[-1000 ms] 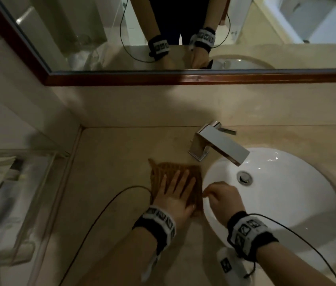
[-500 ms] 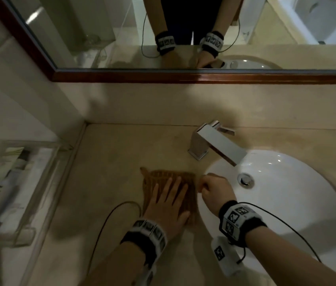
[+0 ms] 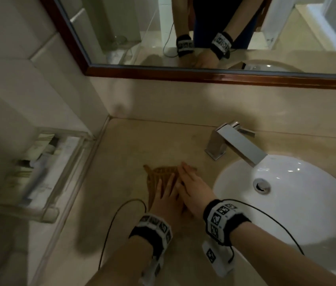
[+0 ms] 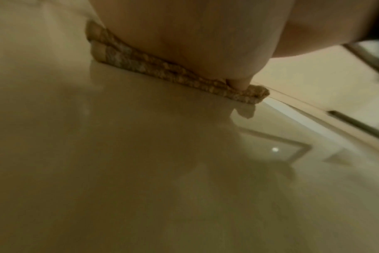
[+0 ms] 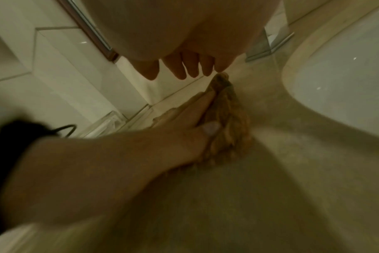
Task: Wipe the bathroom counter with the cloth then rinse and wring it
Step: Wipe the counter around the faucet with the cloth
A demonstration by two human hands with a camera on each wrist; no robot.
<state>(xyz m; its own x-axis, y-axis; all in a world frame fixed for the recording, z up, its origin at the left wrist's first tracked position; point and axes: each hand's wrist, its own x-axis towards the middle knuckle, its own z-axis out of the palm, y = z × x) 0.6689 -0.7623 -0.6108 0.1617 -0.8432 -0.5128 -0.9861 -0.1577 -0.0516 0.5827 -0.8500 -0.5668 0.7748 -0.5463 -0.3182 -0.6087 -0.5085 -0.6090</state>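
Brown cloth [image 3: 158, 178] lies flat on the beige counter [image 3: 132, 147] left of the white sink [image 3: 307, 203], left hand [image 3: 167, 201] pressing it with straight fingers, right hand [image 3: 193, 188], earlier curled beside it, now laid flat across.

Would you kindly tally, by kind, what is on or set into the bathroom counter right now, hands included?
Hands: 2, left hand and right hand, both flat on the cloth
Cloth: 1
Faucet: 1
Sink basin: 1
Clear tray: 1
Total: 6
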